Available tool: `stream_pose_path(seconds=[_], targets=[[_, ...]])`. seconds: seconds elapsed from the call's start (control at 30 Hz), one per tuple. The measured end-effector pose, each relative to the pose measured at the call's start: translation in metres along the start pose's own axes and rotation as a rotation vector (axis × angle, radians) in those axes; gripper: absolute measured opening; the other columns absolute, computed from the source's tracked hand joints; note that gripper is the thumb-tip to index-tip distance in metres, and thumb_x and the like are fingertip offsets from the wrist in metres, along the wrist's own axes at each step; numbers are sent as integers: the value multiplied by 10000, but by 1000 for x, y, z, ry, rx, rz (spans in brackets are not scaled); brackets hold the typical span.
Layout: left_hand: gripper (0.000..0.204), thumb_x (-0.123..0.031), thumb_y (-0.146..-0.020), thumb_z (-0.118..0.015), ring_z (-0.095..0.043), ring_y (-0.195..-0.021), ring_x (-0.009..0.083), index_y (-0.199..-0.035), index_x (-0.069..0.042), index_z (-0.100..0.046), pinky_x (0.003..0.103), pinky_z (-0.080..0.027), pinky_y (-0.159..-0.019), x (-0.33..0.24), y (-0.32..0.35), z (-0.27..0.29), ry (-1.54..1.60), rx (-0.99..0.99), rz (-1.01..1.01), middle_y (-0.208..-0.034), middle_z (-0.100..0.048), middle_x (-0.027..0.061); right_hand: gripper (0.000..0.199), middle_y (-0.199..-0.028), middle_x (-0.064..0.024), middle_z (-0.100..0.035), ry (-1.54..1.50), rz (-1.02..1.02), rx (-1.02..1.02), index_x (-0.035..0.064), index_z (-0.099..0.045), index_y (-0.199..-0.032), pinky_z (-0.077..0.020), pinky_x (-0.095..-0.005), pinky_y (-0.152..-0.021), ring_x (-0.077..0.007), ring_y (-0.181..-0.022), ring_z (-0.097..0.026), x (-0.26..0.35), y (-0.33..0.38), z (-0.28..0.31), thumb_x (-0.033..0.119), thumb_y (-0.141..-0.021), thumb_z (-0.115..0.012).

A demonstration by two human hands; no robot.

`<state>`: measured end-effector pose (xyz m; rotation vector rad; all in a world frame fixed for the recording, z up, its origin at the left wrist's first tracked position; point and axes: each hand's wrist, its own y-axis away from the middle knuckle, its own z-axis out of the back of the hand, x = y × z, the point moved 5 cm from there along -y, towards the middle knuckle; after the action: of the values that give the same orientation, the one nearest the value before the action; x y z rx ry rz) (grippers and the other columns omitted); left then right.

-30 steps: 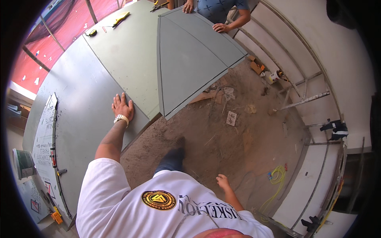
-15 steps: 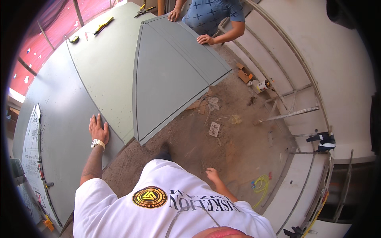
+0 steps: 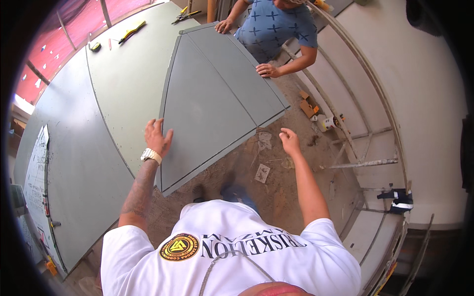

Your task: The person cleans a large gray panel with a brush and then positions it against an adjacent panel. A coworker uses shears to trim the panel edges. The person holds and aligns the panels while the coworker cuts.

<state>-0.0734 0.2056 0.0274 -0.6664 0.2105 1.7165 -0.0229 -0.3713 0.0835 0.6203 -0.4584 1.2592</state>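
A grey flat panel (image 3: 212,98) with folded-looking dark-lined edges and a seam line lies partly over a pale green sheet (image 3: 123,84), its right part jutting out above the floor. Beside the panel's left edge is my left hand (image 3: 159,139), fingers spread, a watch on the wrist; whether it touches the edge I cannot tell. My right hand (image 3: 290,141) is in the air off the panel's near right corner, loosely open and holding nothing. Across from me, a co-worker in a blue shirt rests one hand (image 3: 224,26) and the other hand (image 3: 267,70) on the far edge.
A yellow tool (image 3: 132,30), a tape measure (image 3: 95,47) and pliers (image 3: 185,17) lie on the far sheet. Metal scaffold tubing (image 3: 363,163) stands along the right wall. A cardboard box (image 3: 308,107), a white bucket (image 3: 326,122) and scraps (image 3: 262,173) are on the floor.
My left hand has left the grey sheet and moved right to the panel's edge. My right hand has risen forward toward the near corner. The panel has shifted slightly nearer me.
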Motion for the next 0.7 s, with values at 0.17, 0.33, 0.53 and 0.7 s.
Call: stream_pose_path(seconds=[0.17, 0.33, 0.53, 0.7], targets=[[662, -410, -985, -685, -280, -1595, 434, -1553, -122, -506, 553, -236, -1309, -58, -11, -71, -43, 113, 49, -1667, -380, 238, 610, -1562, -216, -581, 199, 0, 37, 21, -575, -1540, -479, -499, -1167, -364, -1422, -575, 13, -177, 14, 361, -1044, -677], [674, -440, -984, -647, -275, -1602, 417, -1566, -134, -501, 544, -200, -1318, -70, -15, -81, -179, 105, 115, -1670, -379, 226, 816, -1677, -236, -448, 447, -1, 102, -2, -485, -1602, -398, -507, -1250, -387, -1534, -456, 4, -294, -7, 479, -992, -734], [684, -429, -955, -687, -292, -1598, 401, -1559, -158, -514, 542, -222, -1306, -70, -14, -86, -219, 92, 129, -1663, -395, 193, 802, -1371, -282, -691, 63, -162, 442, -106, -567, -1471, -546, -463, -1051, -363, -1242, -705, -10, -345, -31, 416, -928, -843], [682, -418, -952, -694, -299, -1593, 402, -1556, -157, -514, 544, -227, -1306, -74, -17, -87, -238, 83, 143, -1666, -390, 196, 573, -1157, -220, -787, 89, -144, 371, -81, -701, -1295, -588, -438, -936, -321, -1041, -773, 6, -343, -27, 331, -930, -859]])
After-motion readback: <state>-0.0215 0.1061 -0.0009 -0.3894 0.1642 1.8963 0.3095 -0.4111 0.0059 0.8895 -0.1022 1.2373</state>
